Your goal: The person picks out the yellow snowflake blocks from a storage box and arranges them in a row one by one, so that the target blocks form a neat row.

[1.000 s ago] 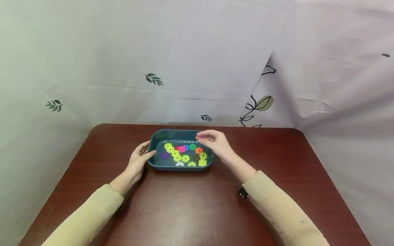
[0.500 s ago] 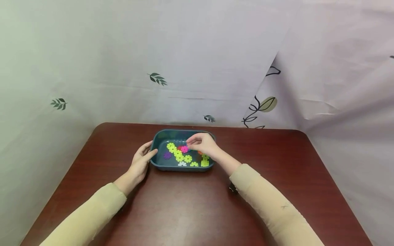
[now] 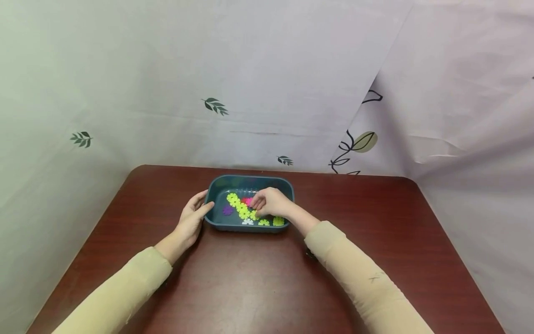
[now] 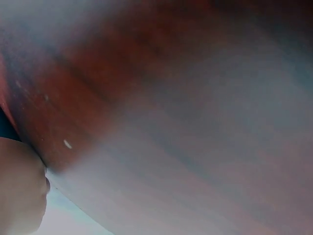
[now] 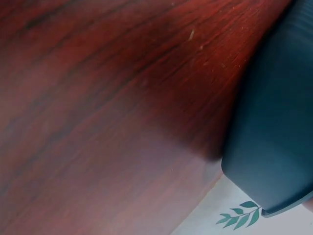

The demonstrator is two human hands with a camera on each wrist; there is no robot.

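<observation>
Several discs (image 3: 244,212) lying in tray (image 3: 246,228); left hand (image 3: 191,220) gripping its left side, right hand (image 3: 273,202) hanging over discs, fingers (image 3: 259,199) curled, can't tell if holding any.

long sleeves are worn on both arms. the left sleeve (image 3: 121,292) is tinted pale yellowish cream, the right sleeve (image 3: 359,278) slightly more beige. both are ended in plain cuffs, and soft creases are shown along the cloth. the right sleeve is marked by a small grey scrawl (image 3: 377,276), shaped roughly like a cross. the left hand (image 3: 190,220) and right hand (image 3: 274,202) are left bare.
</observation>
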